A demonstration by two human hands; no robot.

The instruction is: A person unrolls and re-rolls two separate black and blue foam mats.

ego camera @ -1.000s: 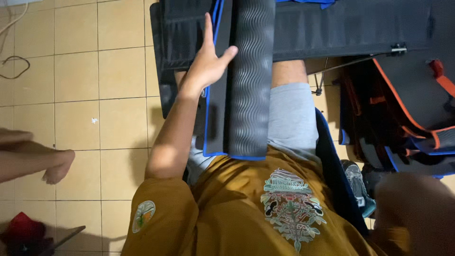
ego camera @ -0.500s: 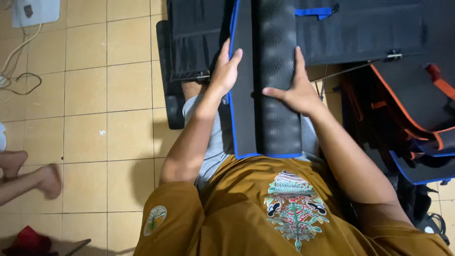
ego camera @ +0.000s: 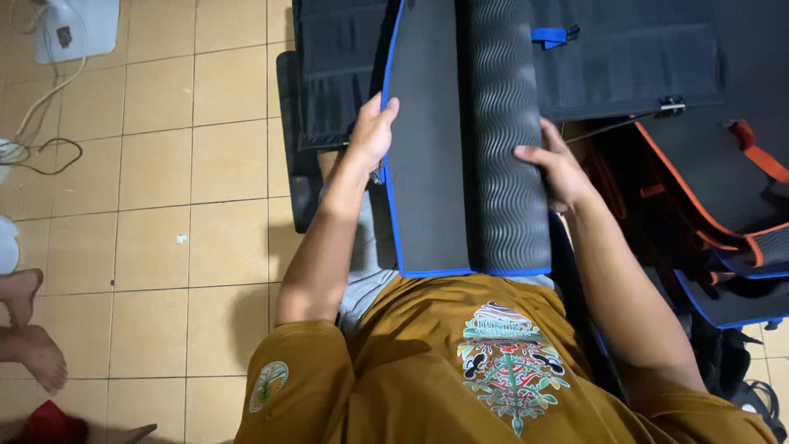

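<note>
Gripping the blue-edged grey foam mat [ego camera: 427,164] on the lap, the left hand [ego camera: 371,131] clasps its flat edge while the right hand [ego camera: 563,168] cups the ribbed roll [ego camera: 505,148]; roughly half looks rolled, with black padded panels [ego camera: 625,57] behind.

Matt, wavy-ribbed foam mat [ego camera: 501,164] — cloth-edged; glossy ceramic floor tiles [ego camera: 164,164].
</note>
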